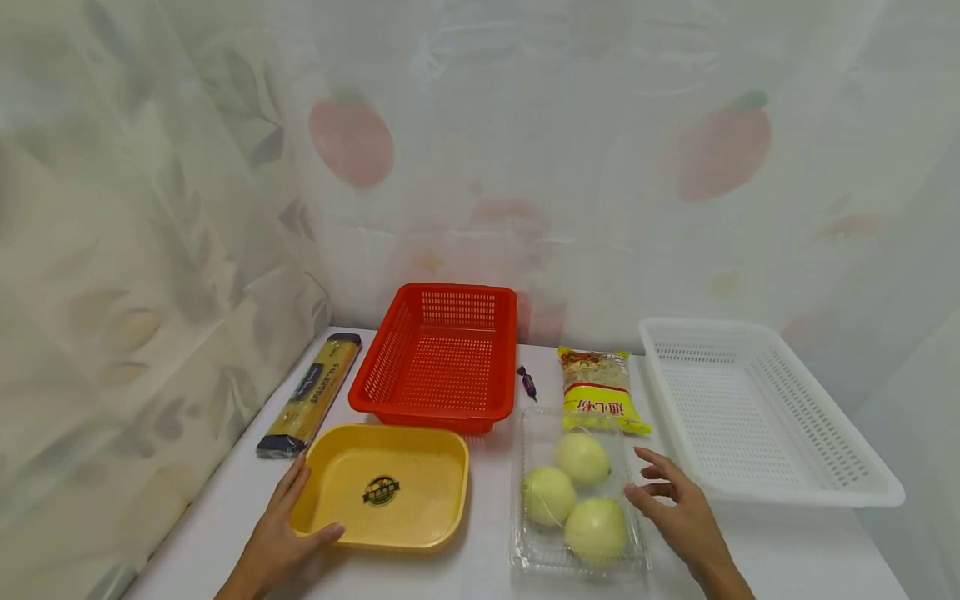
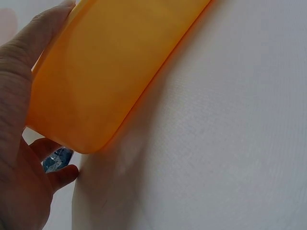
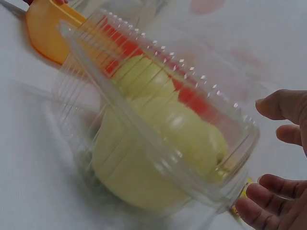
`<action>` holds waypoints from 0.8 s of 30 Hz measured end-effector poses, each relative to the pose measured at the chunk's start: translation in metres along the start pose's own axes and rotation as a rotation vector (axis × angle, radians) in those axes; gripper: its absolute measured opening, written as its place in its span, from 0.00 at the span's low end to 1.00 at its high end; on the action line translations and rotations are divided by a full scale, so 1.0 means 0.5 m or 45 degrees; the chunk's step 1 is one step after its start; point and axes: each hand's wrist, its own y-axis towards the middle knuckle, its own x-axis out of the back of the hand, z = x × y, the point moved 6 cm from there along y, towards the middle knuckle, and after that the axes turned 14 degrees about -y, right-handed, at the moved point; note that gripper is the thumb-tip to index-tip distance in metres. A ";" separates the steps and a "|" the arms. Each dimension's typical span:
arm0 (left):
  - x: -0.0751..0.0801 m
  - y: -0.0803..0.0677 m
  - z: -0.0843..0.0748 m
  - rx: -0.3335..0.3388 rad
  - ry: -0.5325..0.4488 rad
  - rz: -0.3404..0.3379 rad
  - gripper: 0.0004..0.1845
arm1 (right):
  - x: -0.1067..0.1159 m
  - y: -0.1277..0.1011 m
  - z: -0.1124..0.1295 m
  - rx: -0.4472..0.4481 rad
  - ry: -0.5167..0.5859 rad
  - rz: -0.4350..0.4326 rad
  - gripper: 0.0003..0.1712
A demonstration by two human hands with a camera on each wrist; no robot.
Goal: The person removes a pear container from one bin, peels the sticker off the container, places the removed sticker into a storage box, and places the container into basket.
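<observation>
At the lower left, my left hand (image 1: pixel 281 533) grips the corner of a yellow plastic tray (image 1: pixel 405 467), thumb by the near rim and fingers along the left side. The left wrist view shows the tray's outer wall (image 2: pixel 110 72) close up beside that hand (image 2: pixel 24 158). On the table to its right lies a clear plastic clamshell box (image 1: pixel 528 550) holding three pale onions (image 1: pixel 596 529). My right hand (image 1: pixel 678 512) hovers just right of that box, fingers spread and nothing in them. In the right wrist view, the fingers (image 3: pixel 280 105) stand beside the box's end.
A red basket (image 1: pixel 431 417) stands behind the tray, with a spaghetti packet (image 1: pixel 315 396) left of it. A small purple-wrapped candy (image 1: pixel 528 383) and a yellow pasta bag (image 1: pixel 600 396) lie behind the clamshell. A white basket (image 1: pixel 795 496) occupies the right side. Patterned curtains border the table.
</observation>
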 end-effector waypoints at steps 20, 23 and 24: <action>0.001 -0.001 -0.002 -0.011 -0.024 0.016 0.60 | -0.049 0.020 -0.028 -0.055 0.047 0.120 0.35; 0.001 0.000 -0.001 -0.027 -0.028 0.012 0.60 | -0.053 0.024 -0.027 -0.063 0.061 0.112 0.35; 0.002 0.000 -0.002 -0.042 -0.028 0.009 0.60 | -0.055 0.026 -0.026 -0.064 0.066 0.109 0.35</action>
